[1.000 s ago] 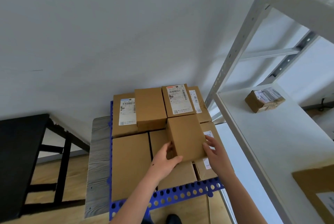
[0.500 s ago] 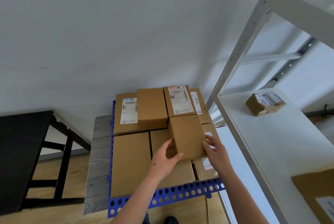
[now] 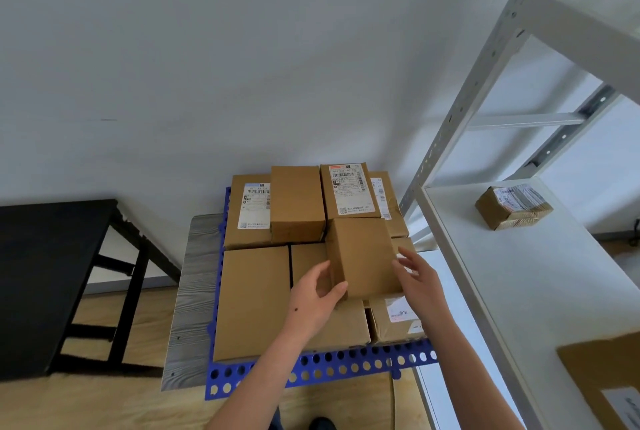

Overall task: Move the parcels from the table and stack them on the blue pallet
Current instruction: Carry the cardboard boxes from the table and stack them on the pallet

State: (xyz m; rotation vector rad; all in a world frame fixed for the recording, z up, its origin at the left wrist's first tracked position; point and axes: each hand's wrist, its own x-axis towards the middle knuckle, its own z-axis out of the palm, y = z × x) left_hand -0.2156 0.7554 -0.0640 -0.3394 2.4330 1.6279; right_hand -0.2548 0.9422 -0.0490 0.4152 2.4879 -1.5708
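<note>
— Where is the plain parcel (image 3: 360, 256)?
— On the lower boxes (image 3: 254, 298) on the blue pallet (image 3: 332, 365), right of middle; left hand (image 3: 317, 299) grips its near left corner; right hand (image 3: 417, 273) fingers spread loose at its right edge; contact unclear.

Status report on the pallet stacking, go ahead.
Left hand grips the plain parcel at its near-left corner; right hand open beside its right edge. Parcel sits atop the lower layer on the blue pallet. Nothing blocking.
</note>
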